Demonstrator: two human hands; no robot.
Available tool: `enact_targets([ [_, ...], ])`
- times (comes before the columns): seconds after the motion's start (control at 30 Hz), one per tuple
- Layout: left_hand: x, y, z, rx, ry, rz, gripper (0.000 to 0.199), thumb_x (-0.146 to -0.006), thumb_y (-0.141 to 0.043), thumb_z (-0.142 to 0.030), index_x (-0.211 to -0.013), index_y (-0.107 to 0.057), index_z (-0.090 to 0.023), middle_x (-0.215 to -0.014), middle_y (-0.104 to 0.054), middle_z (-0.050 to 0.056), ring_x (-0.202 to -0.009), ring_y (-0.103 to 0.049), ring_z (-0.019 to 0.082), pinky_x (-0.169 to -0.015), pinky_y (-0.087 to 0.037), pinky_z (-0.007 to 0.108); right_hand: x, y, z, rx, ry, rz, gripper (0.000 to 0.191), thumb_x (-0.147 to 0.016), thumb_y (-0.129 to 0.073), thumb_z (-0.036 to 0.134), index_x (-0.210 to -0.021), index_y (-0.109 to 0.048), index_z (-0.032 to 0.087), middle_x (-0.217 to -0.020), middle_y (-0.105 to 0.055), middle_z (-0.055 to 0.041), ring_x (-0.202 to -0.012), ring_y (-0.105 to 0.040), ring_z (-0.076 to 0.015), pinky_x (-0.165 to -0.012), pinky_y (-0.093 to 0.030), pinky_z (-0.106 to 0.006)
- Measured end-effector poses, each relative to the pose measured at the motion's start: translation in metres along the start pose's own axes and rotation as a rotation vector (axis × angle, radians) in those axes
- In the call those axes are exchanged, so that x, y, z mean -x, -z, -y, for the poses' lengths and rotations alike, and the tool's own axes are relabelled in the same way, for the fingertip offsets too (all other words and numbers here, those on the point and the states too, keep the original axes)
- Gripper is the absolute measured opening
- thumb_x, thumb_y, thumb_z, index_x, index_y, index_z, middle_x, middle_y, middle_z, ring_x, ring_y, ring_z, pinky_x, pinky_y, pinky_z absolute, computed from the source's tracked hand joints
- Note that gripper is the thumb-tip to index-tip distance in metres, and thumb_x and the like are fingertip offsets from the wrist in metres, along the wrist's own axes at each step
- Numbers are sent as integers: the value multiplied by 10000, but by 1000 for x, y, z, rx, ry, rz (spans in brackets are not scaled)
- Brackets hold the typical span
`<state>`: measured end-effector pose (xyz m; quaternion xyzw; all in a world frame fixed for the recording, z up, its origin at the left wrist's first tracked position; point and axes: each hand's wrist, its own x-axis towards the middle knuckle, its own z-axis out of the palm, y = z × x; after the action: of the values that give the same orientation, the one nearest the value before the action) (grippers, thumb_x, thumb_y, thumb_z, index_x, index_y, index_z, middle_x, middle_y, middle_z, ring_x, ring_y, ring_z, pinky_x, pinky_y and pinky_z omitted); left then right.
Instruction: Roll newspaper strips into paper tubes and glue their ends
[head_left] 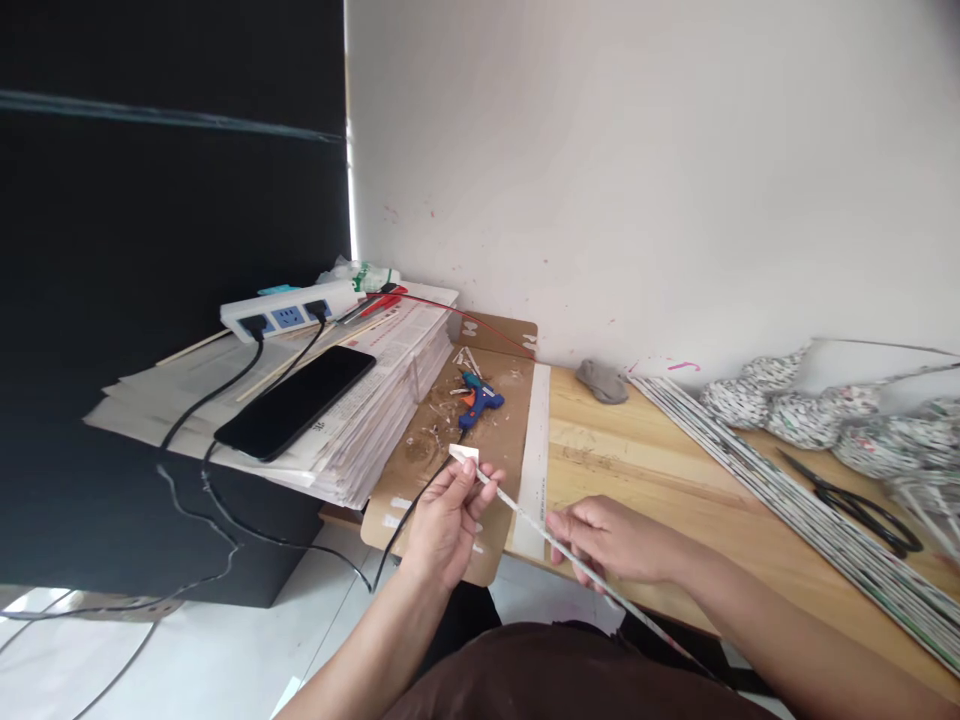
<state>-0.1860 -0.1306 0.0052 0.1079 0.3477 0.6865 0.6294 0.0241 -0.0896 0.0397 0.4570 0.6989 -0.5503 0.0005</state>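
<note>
A thin rolled paper tube (529,517) slants across in front of me, from upper left down to lower right. My left hand (442,520) pinches its upper end between thumb and fingers. At that end a white paper flap (463,453) sticks out flat. Farther down the tube, my right hand (604,540) has its fingers curled about it. Just beyond my left hand, a blue hot glue gun (480,405) lies on a brown cardboard sheet (506,365) marked with dried glue and scraps.
Stacked newspapers (397,400) at the left carry a black phone (296,402) and a power strip (292,308) with black cords. On the wooden table (675,475) lie several long paper tubes (795,510), black scissors (855,505), a grey lump (602,381) and woven paper pieces (806,415).
</note>
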Motion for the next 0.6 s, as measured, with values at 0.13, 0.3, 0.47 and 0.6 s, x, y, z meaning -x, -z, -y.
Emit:
enact_targets([
  [0.13,7,5,-5,3,-13,-6,72,-776,-658,-137,-840,-652,-103,-831,-675,78,-865,-685,204,-723,-575,207,-53,17,24,-125,3,-168,557,-853,-382,646,-935,-611,145,-735,-672,-80,-498,-620,-131,-367,-365,-185],
  [0.3,14,3,-12,-32,-25,6,72,-765,-659,-100,-835,-648,-90,-860,-677,94,-915,-674,230,-764,-567,226,-135,20,72,141,-99,-340,662,-784,-367,741,-735,-629,135,-632,-670,-88,-445,-616,-156,-416,-436,-234],
  [0.47,14,8,-20,-67,-29,-37,61,-774,-645,-95,-835,-643,-91,-871,-677,102,-915,-674,237,-747,-571,234,-171,15,87,264,-81,-628,551,-687,-557,694,-661,-641,150,-661,-679,-127,-727,-684,-277,-641,-505,-315],
  [0.6,13,13,-23,-97,-10,-43,99,-768,-659,-123,-865,-641,-107,-891,-677,94,-890,-680,235,-654,-581,219,-174,17,79,71,-105,-618,350,-697,-646,499,-636,-614,156,-588,-653,-98,-638,-678,-262,-590,-509,-313],
])
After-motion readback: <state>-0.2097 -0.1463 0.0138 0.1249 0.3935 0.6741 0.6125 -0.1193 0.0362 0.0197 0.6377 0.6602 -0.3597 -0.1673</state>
